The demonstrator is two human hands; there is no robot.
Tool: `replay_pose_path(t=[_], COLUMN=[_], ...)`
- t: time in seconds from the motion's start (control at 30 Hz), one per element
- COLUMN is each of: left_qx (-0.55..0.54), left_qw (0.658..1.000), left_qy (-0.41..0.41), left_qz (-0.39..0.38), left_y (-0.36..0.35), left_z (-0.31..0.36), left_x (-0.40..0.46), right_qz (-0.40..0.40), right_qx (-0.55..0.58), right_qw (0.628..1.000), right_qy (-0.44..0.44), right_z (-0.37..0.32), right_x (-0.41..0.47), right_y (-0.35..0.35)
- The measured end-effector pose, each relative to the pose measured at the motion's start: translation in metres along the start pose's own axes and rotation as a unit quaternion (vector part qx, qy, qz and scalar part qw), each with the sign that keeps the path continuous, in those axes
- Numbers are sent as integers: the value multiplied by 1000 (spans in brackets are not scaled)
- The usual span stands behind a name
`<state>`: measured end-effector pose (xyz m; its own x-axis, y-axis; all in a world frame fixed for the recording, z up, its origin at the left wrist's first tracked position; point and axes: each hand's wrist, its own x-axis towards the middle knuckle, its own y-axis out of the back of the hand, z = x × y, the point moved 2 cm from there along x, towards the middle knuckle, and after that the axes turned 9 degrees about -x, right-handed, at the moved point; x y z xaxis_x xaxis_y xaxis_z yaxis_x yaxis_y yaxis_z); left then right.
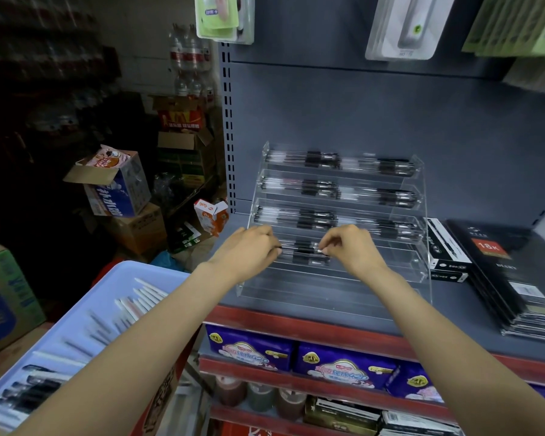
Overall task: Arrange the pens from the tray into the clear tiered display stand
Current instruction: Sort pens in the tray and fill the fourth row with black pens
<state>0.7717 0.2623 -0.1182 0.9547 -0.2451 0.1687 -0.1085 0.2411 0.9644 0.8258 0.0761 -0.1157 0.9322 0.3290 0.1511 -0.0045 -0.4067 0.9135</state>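
Head view: 2 hands, left hand (249, 250) and right hand (353, 247), are pinching 1 black-gripped pen (302, 250) with curled fingers over the clear 5-tier acrylic stand (419, 184).

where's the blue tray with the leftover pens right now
In the head view the blue tray sits at the lower left, under the left forearm, left of the shelf that carries the clear display stand, with cardboard boxes further left.

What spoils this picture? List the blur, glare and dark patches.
Head view: wide-angle bending curves the shelf upright; the pens in the clear stand are smeared by motion blur, its acrylic shows faint glare; the storeroom at left is very dark; the pens in the blue tray look soft; both hands are fairly sharp.
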Motion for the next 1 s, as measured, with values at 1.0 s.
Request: replay_pose_path(t=[1.0], left_qx=[-257], left_qw=[863], left_qy=[406], left_qz=[157], left_y=[-14], left_z=[-272], left_x=[-315], right_qz=[-236], right_qx=[115], right_qw=[952], right_qy=[159], right_z=[-318], right_x=[-55], right_y=[-241])
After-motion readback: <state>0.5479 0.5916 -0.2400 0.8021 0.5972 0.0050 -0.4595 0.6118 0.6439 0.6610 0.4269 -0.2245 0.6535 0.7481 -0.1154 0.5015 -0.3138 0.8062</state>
